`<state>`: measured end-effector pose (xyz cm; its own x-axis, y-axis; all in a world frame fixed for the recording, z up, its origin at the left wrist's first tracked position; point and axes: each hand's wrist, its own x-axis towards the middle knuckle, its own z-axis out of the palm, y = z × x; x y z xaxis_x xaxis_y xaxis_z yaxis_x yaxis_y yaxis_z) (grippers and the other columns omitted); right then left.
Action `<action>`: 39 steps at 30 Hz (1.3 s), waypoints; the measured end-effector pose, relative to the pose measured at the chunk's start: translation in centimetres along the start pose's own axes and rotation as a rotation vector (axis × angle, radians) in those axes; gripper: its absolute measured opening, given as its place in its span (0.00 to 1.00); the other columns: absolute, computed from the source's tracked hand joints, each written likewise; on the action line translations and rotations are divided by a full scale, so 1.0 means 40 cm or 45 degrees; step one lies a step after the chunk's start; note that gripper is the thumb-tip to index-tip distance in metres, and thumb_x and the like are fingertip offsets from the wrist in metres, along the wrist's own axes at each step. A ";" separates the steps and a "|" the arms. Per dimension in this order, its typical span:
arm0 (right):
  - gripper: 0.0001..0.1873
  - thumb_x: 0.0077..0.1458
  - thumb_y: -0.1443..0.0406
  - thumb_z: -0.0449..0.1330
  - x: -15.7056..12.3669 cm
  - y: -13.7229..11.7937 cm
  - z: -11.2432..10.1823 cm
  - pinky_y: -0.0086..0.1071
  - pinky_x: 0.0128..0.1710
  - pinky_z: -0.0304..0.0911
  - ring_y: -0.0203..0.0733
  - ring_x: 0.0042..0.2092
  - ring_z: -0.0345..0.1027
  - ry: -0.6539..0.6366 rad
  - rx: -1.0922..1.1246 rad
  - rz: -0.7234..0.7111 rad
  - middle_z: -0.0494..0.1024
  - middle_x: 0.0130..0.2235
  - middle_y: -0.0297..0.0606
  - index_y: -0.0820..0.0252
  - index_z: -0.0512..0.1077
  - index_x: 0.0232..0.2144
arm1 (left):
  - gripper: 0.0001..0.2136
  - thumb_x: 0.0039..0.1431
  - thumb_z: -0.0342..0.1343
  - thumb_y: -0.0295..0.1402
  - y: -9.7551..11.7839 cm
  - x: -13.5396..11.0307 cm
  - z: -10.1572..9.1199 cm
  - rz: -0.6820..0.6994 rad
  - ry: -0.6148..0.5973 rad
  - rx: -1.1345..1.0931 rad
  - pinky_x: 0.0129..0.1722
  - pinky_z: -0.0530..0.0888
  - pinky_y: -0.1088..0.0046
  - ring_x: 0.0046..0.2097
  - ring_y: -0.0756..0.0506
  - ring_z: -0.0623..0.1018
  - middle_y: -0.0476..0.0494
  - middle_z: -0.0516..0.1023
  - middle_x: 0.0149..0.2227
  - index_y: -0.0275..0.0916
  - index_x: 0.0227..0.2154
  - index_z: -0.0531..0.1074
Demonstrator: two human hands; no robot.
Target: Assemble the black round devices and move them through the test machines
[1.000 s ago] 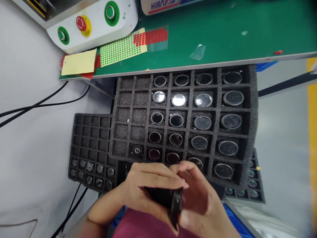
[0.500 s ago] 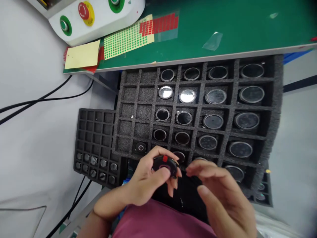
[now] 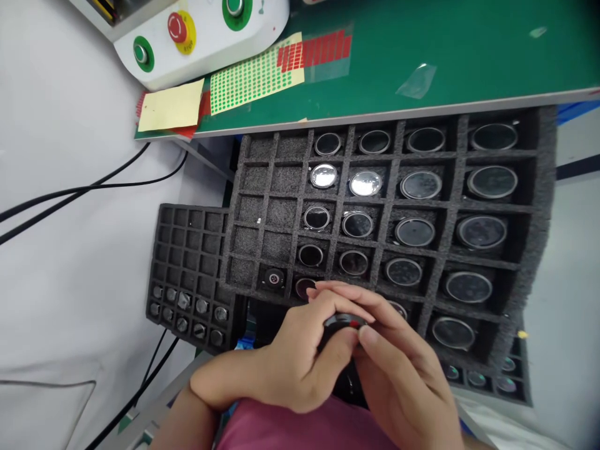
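Note:
Low in the middle of the view, both my hands close around a small round black part with a red mark (image 3: pixel 344 323). My left hand (image 3: pixel 295 356) wraps it from the left with curled fingers. My right hand (image 3: pixel 398 369) pinches its right side with thumb and fingers. Most of the part is hidden by my fingers. Just beyond my hands lies a dark foam tray (image 3: pixel 534 187) with square cells, many holding round glass-faced parts (image 3: pixel 415 232). One cell near my left hand holds a black connector-like part (image 3: pixel 274 277).
A smaller foam tray (image 3: pixel 187 250) with small round parts in its near rows sits lower left. Behind is a green bench (image 3: pixel 445 56) with sticker sheets (image 3: pixel 255 75), a yellow note (image 3: pixel 171 106) and a white button box (image 3: pixel 197 31). Black cables (image 3: pixel 70 194) run left.
My hands first held a black object together, then parted with the round part in my left hand. Now my right hand has come back onto that part.

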<state>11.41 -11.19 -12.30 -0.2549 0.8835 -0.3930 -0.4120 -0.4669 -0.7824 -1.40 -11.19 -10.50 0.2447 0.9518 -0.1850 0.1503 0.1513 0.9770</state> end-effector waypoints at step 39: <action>0.13 0.52 0.71 0.54 0.018 0.015 0.022 0.43 0.41 0.74 0.41 0.36 0.72 0.314 0.218 -0.161 0.72 0.34 0.34 0.51 0.76 0.30 | 0.15 0.67 0.40 0.28 -0.027 0.018 0.048 0.324 0.018 0.603 0.47 0.78 0.67 0.49 0.43 0.79 0.38 0.79 0.44 0.35 0.54 0.62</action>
<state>10.19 -10.86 -12.63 0.0184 0.9076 -0.4195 -0.5734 -0.3341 -0.7480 0.44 -11.18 -11.90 0.3171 0.9468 0.0558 0.5048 -0.2183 0.8352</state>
